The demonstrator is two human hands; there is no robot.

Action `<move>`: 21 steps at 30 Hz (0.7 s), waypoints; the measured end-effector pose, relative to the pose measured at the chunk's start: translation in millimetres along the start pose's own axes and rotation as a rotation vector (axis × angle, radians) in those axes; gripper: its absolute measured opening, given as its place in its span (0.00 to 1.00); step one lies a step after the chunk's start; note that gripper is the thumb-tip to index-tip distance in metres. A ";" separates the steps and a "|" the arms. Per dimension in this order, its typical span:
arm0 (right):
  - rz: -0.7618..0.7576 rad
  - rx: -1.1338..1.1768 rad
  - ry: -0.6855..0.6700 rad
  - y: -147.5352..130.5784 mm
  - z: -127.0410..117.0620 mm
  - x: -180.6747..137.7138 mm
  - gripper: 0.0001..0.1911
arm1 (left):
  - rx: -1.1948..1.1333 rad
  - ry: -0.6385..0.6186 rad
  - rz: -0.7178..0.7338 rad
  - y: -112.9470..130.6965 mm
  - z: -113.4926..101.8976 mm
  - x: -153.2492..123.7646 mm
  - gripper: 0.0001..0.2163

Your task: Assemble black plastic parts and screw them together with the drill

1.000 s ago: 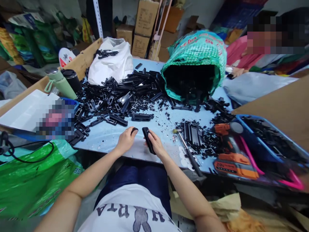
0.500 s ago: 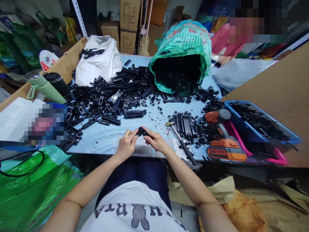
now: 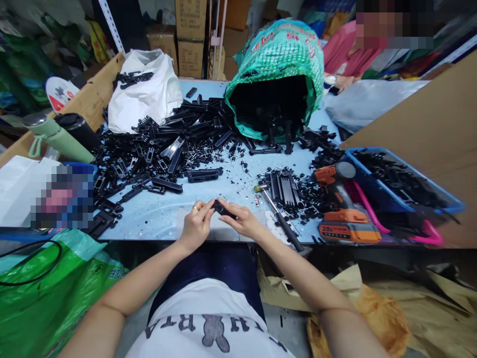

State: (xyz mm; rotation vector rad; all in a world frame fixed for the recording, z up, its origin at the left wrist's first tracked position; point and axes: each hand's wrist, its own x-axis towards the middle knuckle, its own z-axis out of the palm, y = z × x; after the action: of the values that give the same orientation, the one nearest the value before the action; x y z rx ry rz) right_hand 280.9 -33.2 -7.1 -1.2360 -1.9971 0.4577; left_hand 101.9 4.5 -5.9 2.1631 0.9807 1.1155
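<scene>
Both my hands meet over the near edge of the light blue table (image 3: 160, 214). My right hand (image 3: 242, 221) grips a flat black plastic bar (image 3: 222, 209), which points left toward my other hand. My left hand (image 3: 197, 223), a ring on one finger, pinches the bar's left end; whether a small piece sits in those fingers is hidden. Behind them a large heap of black plastic parts (image 3: 167, 144) covers the table's middle and left.
A green woven sack (image 3: 278, 69) lies open toward me, spilling black parts. An orange cordless drill (image 3: 341, 206) and a hammer (image 3: 279, 219) lie right of my hands, beside a blue tray (image 3: 402, 186) of parts. A white bag (image 3: 143, 94), two bottles (image 3: 63, 136) and another person (image 3: 350, 49) are behind.
My hands came together: a second ago the left held a small black piece apart from the bar in my right hand, now both hold the bar between them. The view shifted slightly.
</scene>
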 end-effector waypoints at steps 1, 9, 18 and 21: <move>0.032 0.035 0.098 -5.5 8.2 1.3 0.27 | -0.049 0.120 -0.035 4.4 5.1 0.8 0.15; 0.062 0.118 0.369 -11.0 32.3 0.2 0.25 | -0.554 -0.122 -0.271 1.4 -13.6 20.0 0.18; -0.097 0.017 0.171 4.1 -3.0 2.4 0.27 | -1.001 -0.651 -0.859 -7.9 -27.8 8.1 0.23; -0.078 -0.066 0.012 -5.3 -13.4 1.8 0.34 | -1.031 -0.723 -0.848 -7.5 -30.4 1.5 0.24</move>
State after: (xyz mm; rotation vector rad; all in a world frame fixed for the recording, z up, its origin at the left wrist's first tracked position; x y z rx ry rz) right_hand 287.1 -35.2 5.9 -1.1931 -2.0564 0.3477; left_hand 74.2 13.6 5.7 0.9629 0.6194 0.2275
